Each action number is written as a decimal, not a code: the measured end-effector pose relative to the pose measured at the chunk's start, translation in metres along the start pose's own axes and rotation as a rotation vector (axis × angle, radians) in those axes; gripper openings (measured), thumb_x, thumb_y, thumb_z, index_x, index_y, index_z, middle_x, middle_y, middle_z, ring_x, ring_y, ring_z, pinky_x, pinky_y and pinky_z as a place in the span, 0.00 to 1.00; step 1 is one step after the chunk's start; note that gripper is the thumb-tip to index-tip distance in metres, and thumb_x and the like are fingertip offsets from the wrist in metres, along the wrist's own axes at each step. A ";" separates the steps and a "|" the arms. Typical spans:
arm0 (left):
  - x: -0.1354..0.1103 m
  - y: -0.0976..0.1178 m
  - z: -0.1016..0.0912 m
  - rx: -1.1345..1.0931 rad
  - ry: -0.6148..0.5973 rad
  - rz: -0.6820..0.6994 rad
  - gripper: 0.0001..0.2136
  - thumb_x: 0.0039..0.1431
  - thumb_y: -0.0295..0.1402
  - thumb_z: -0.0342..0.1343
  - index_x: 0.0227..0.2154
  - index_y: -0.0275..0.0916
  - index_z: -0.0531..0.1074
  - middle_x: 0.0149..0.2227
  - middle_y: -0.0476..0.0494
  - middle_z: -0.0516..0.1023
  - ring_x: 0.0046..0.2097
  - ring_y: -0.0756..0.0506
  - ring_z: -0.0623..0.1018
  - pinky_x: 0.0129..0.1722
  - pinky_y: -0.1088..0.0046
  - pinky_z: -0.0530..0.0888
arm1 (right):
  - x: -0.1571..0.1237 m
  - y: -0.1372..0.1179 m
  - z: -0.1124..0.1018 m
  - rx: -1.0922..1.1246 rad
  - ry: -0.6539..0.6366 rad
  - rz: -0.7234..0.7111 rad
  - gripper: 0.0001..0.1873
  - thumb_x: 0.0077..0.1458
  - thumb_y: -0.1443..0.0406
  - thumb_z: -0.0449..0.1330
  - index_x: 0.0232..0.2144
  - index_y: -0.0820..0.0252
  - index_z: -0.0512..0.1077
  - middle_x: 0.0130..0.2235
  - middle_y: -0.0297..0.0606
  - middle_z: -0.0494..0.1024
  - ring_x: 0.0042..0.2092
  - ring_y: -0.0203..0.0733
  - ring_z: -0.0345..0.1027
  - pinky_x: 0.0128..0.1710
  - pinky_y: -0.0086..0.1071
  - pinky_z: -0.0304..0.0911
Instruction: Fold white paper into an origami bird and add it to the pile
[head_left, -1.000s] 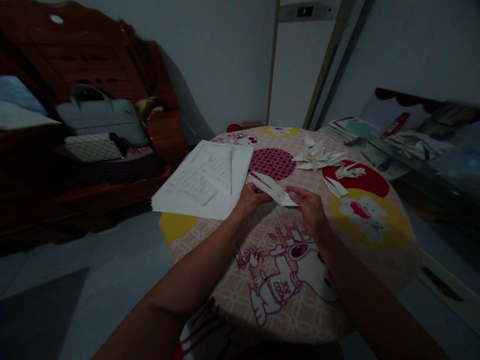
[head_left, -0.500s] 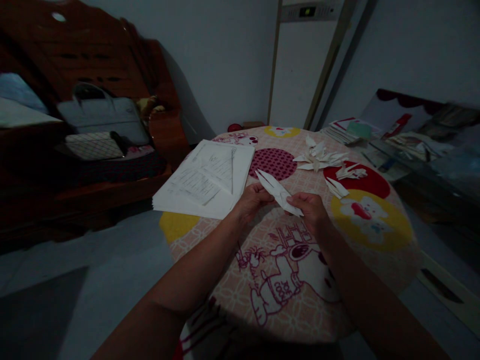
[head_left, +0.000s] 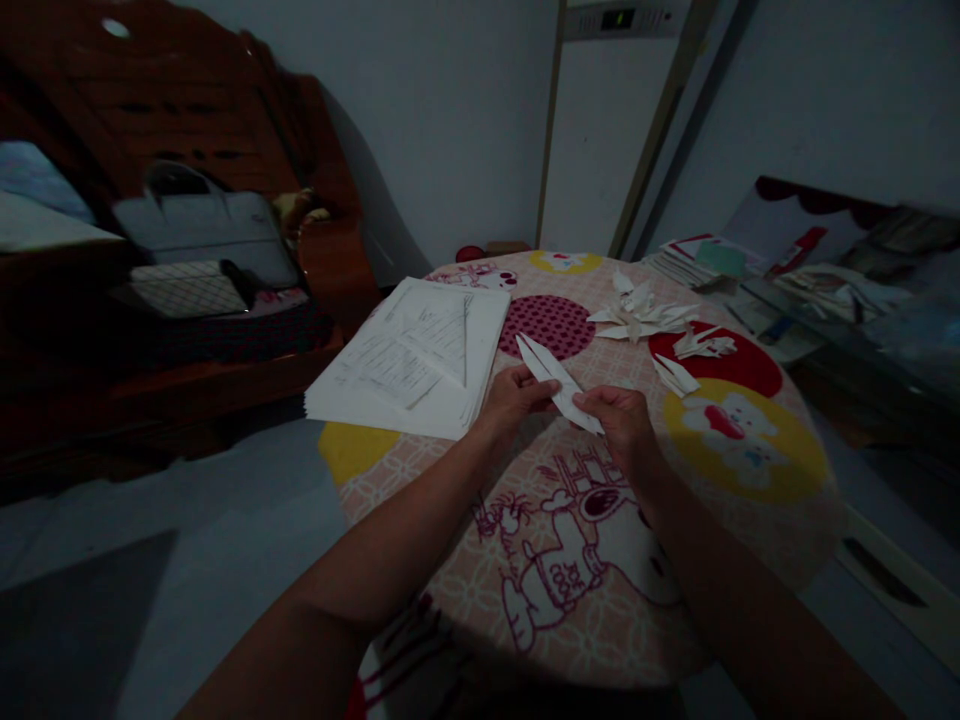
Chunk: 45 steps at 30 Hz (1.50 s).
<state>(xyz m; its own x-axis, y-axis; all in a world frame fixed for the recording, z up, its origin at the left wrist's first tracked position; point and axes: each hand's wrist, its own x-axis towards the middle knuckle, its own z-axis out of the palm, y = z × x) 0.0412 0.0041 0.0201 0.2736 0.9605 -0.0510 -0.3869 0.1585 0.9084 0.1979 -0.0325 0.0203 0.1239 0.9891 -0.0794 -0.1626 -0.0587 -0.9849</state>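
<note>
Right hand (head_left: pixel 621 412) pinched on near end of folded white paper (head_left: pixel 566 400); left hand (head_left: pixel 517 393) clamped nearer its middle, both over the cloth-covered bench (head_left: pixel 465 580). Just left of left hand: paper stack (head_left: pixel 450 414), written-on sheets (head_left: pixel 444 348) on top. Beyond right hand, rightward: 1 folded paper piece (head_left: pixel 677 376), then paper cluster (head_left: pixel 637 312) farther off.

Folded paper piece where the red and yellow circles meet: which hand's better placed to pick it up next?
Probably your right hand: it is nearer that folded paper piece; your left hand is farther off, beside the paper stack. Both hold a folded strip, so the right must let go first.
</note>
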 end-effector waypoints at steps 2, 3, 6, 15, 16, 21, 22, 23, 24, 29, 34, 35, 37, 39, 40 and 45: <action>0.000 -0.001 0.000 0.004 0.040 0.010 0.14 0.40 0.33 0.71 0.30 0.34 0.78 0.33 0.40 0.82 0.31 0.46 0.79 0.33 0.67 0.76 | 0.000 0.001 0.001 0.007 -0.009 0.007 0.12 0.37 0.60 0.71 0.17 0.62 0.76 0.17 0.33 0.73 0.19 0.34 0.62 0.21 0.29 0.56; 0.000 -0.001 0.000 0.007 0.059 0.018 0.14 0.40 0.33 0.71 0.30 0.34 0.77 0.32 0.41 0.82 0.30 0.46 0.78 0.32 0.67 0.76 | 0.000 0.001 0.001 0.011 -0.016 0.009 0.12 0.37 0.60 0.71 0.17 0.62 0.76 0.17 0.33 0.73 0.19 0.33 0.61 0.21 0.29 0.55; 0.000 -0.001 0.001 0.013 0.093 0.053 0.13 0.39 0.33 0.70 0.29 0.34 0.76 0.30 0.43 0.81 0.28 0.47 0.77 0.29 0.69 0.74 | -0.001 0.001 0.002 0.027 -0.042 0.014 0.12 0.37 0.60 0.71 0.17 0.62 0.76 0.17 0.32 0.73 0.19 0.32 0.60 0.20 0.28 0.54; -0.004 0.006 0.001 0.057 0.078 0.078 0.14 0.38 0.33 0.70 0.28 0.34 0.74 0.26 0.47 0.78 0.25 0.50 0.75 0.27 0.73 0.73 | -0.002 -0.002 0.007 0.064 -0.085 0.079 0.16 0.33 0.57 0.73 0.18 0.63 0.76 0.18 0.34 0.74 0.19 0.32 0.62 0.18 0.27 0.55; -0.005 0.006 0.001 0.055 0.070 0.072 0.14 0.39 0.34 0.70 0.29 0.34 0.75 0.26 0.47 0.78 0.25 0.50 0.75 0.27 0.73 0.73 | -0.003 -0.001 0.007 0.069 -0.083 0.071 0.15 0.33 0.57 0.73 0.19 0.63 0.76 0.18 0.34 0.75 0.19 0.32 0.62 0.18 0.27 0.55; -0.004 0.005 0.000 0.023 0.042 0.061 0.16 0.41 0.36 0.70 0.34 0.34 0.76 0.30 0.45 0.80 0.28 0.50 0.76 0.28 0.73 0.74 | -0.003 0.002 0.004 0.072 -0.077 0.036 0.13 0.37 0.59 0.72 0.20 0.62 0.77 0.18 0.34 0.74 0.19 0.32 0.62 0.18 0.27 0.55; -0.004 0.005 0.000 0.020 0.037 0.064 0.16 0.41 0.35 0.70 0.33 0.34 0.76 0.31 0.45 0.80 0.28 0.50 0.76 0.28 0.73 0.74 | -0.003 0.002 0.004 0.071 -0.075 0.033 0.12 0.38 0.59 0.72 0.20 0.62 0.77 0.18 0.33 0.74 0.19 0.32 0.62 0.18 0.27 0.55; -0.003 0.005 0.000 0.019 0.032 0.066 0.16 0.42 0.36 0.70 0.33 0.34 0.76 0.31 0.45 0.80 0.28 0.50 0.76 0.28 0.73 0.74 | -0.004 0.002 0.004 0.070 -0.072 0.030 0.12 0.38 0.59 0.72 0.20 0.62 0.77 0.18 0.33 0.74 0.19 0.32 0.62 0.18 0.27 0.55; -0.003 0.004 0.000 0.019 0.028 0.068 0.16 0.42 0.36 0.70 0.33 0.34 0.76 0.30 0.45 0.80 0.28 0.50 0.76 0.28 0.73 0.73 | -0.004 0.001 0.004 0.069 -0.067 0.026 0.12 0.38 0.59 0.71 0.20 0.62 0.77 0.18 0.33 0.74 0.19 0.32 0.61 0.18 0.27 0.55; -0.002 0.004 0.001 0.031 0.031 0.074 0.16 0.38 0.33 0.71 0.30 0.33 0.75 0.28 0.46 0.80 0.27 0.49 0.76 0.29 0.72 0.73 | -0.003 0.003 0.003 0.065 -0.068 0.028 0.12 0.37 0.60 0.72 0.19 0.63 0.76 0.18 0.33 0.73 0.18 0.32 0.61 0.18 0.26 0.54; -0.003 0.005 0.001 0.029 0.035 0.081 0.15 0.36 0.29 0.70 0.30 0.33 0.75 0.27 0.47 0.80 0.26 0.49 0.76 0.28 0.72 0.73 | -0.002 0.006 0.002 0.053 -0.179 0.047 0.14 0.39 0.57 0.72 0.20 0.62 0.76 0.19 0.32 0.74 0.19 0.32 0.62 0.19 0.27 0.55; -0.003 0.006 0.000 0.031 0.029 0.081 0.15 0.36 0.29 0.69 0.30 0.33 0.75 0.27 0.46 0.79 0.26 0.49 0.76 0.28 0.73 0.73 | -0.002 0.006 0.003 0.052 -0.182 0.046 0.15 0.39 0.57 0.72 0.20 0.62 0.76 0.19 0.32 0.74 0.20 0.32 0.62 0.20 0.27 0.56; -0.003 0.006 0.000 0.039 0.017 0.078 0.14 0.38 0.30 0.69 0.30 0.33 0.75 0.27 0.46 0.79 0.26 0.49 0.76 0.27 0.73 0.73 | -0.002 0.006 0.003 0.052 -0.175 0.032 0.14 0.39 0.57 0.72 0.20 0.61 0.76 0.19 0.32 0.74 0.20 0.32 0.62 0.20 0.27 0.56; -0.003 0.005 0.000 0.043 0.002 0.072 0.13 0.42 0.33 0.69 0.31 0.33 0.76 0.29 0.44 0.80 0.27 0.49 0.76 0.29 0.72 0.73 | -0.002 0.006 0.004 0.055 -0.157 0.002 0.14 0.40 0.57 0.72 0.20 0.61 0.76 0.19 0.32 0.73 0.20 0.32 0.62 0.20 0.27 0.56; -0.003 0.005 -0.001 0.045 -0.008 0.067 0.14 0.44 0.35 0.68 0.32 0.33 0.77 0.30 0.44 0.80 0.27 0.49 0.76 0.29 0.72 0.74 | -0.002 0.007 0.003 0.058 -0.140 -0.015 0.13 0.40 0.57 0.72 0.20 0.61 0.76 0.20 0.32 0.74 0.20 0.32 0.62 0.21 0.27 0.57; -0.002 0.005 -0.002 0.029 -0.028 0.043 0.20 0.46 0.36 0.69 0.42 0.34 0.78 0.32 0.45 0.80 0.30 0.49 0.77 0.34 0.71 0.75 | 0.001 0.008 0.001 0.069 -0.037 -0.068 0.12 0.41 0.58 0.71 0.22 0.61 0.78 0.20 0.32 0.74 0.22 0.34 0.64 0.22 0.28 0.58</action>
<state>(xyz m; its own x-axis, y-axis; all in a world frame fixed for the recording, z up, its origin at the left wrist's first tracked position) 0.0372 0.0033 0.0236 0.2818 0.9595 0.0000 -0.3739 0.1098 0.9210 0.1962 -0.0316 0.0124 0.1011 0.9949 -0.0061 -0.2222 0.0166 -0.9749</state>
